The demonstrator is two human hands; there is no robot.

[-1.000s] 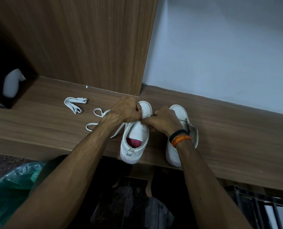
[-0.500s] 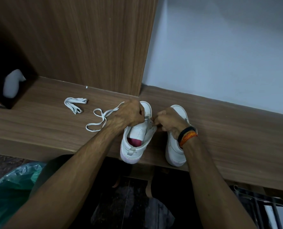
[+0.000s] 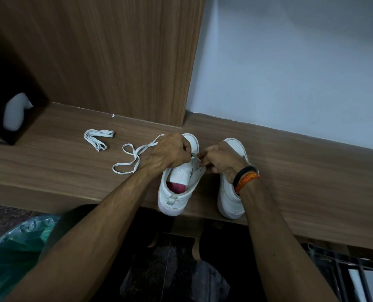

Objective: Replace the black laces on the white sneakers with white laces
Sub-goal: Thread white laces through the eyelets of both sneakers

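Two white sneakers stand on a wooden shelf [image 3: 290, 162], heels toward me. The left sneaker [image 3: 176, 190] has a pink insole and a raised tongue. My left hand [image 3: 170, 151] grips its upper by the eyelets, and a white lace [image 3: 133, 158] trails from under that hand to the left in loose loops. My right hand [image 3: 220, 160], with black and orange wristbands, pinches the lace end at the sneaker's right eyelet row. The right sneaker [image 3: 231, 192] stands partly behind my right wrist. A second white lace [image 3: 98, 138] lies folded in a bundle farther left. No black laces show.
A wooden panel [image 3: 126, 62] rises behind the shelf and a pale wall [image 3: 290, 73] stands to its right. A dark box with a white tissue [image 3: 15, 112] sits at far left. A green plastic bag [image 3: 13, 253] lies below left, and a metal rack [image 3: 344, 269] below right.
My hands have drawn apart slightly over the left sneaker. The right hand slid right, baring more of the eyelet row, and the trailing lace shifted into a longer loop.
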